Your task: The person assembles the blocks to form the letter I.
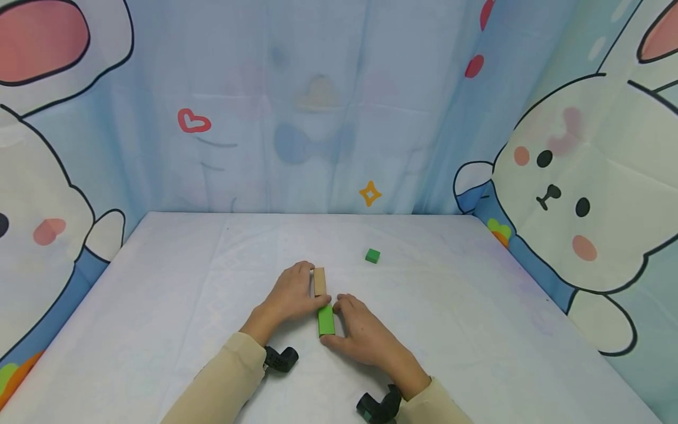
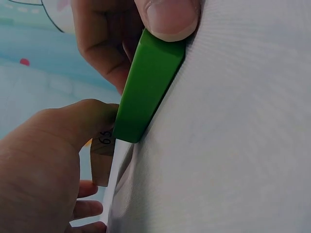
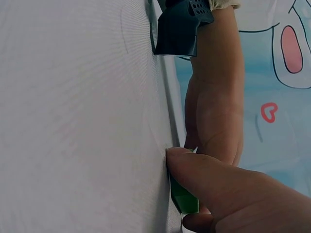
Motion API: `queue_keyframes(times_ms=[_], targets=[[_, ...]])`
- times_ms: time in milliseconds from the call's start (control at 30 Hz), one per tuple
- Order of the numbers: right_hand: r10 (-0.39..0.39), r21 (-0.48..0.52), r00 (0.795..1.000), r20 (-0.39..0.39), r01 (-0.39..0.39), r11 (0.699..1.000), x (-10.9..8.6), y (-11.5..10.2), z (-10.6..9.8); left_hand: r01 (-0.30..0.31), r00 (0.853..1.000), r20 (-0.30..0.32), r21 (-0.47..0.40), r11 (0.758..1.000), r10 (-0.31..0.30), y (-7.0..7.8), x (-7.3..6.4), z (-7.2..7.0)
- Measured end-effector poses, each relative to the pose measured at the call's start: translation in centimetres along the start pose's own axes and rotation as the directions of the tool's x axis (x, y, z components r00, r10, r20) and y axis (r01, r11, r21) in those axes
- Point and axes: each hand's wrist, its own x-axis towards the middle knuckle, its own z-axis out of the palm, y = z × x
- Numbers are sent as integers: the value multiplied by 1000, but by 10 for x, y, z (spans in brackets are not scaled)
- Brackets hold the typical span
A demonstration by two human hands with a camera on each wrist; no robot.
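One wooden block [image 1: 319, 282] and one long green block [image 1: 326, 321] lie nearly in line on a tabletop [image 1: 477, 330], pinched by the left grip [image 1: 288, 297] and right grip [image 1: 365, 335] respectively, where an uneven push could skew them.

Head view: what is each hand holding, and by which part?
Right hand: the long green block, thumb at its near end, fingers by its far end. Left hand: the wooden block, between thumb and fingers, near its ends.
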Motion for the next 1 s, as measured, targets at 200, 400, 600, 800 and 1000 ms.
queue_keyframes(times_ms=[200,400,600,800,1000], targets=[[0,-4,1000,2,0,1000,1,0,0,1,1000,6,26,1000,-1,1,0,0],[5,7,1000,9,-5,1000,1,1,0,1,1000,16,66,998,-2,1,-1,-1],[9,14,1000,13,-9,1000,1,1,0,-9,1000,14,62,998,8,1,-2,0],[4,14,1000,11,-4,1000,1,1,0,-10,1000,9,54,999,10,1,-4,0],[19,-2,1000,7,-19,1000,1,-1,0,-23,1000,-1,50,998,23,1,-4,-1]])
